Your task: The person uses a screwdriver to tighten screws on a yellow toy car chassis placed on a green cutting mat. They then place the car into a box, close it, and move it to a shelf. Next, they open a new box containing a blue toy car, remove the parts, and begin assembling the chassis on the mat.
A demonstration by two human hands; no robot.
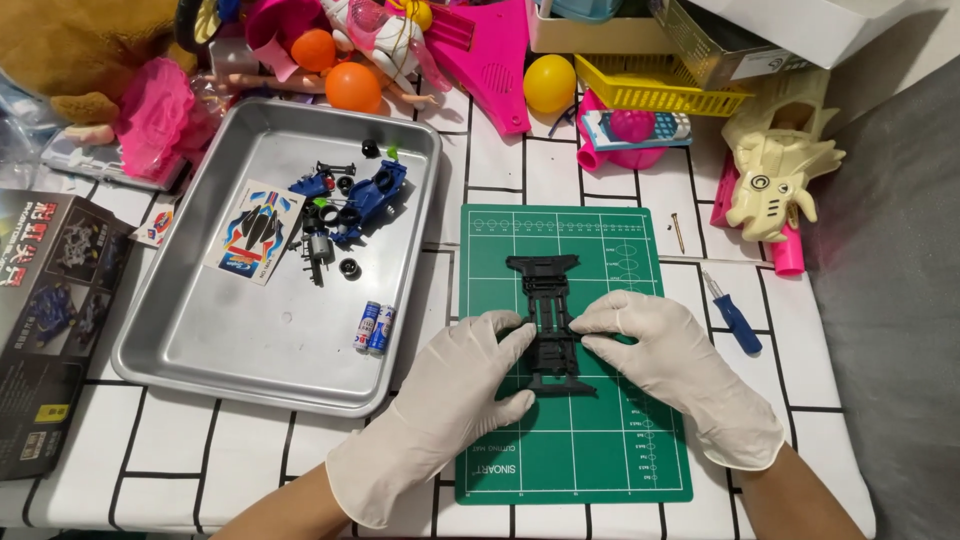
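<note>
A black plastic toy-car chassis lies lengthwise on a green cutting mat. Both my hands wear white gloves. My left hand grips the chassis on its left side near the rear, thumb and fingers pinching the frame. My right hand holds the chassis from the right at its middle. The chassis rear end is partly hidden between my fingers.
A metal tray to the left holds a blue car body, small black wheels, a motor, a sticker sheet and two small batteries. A blue screwdriver lies right of the mat. A dark box sits far left. Toys crowd the back.
</note>
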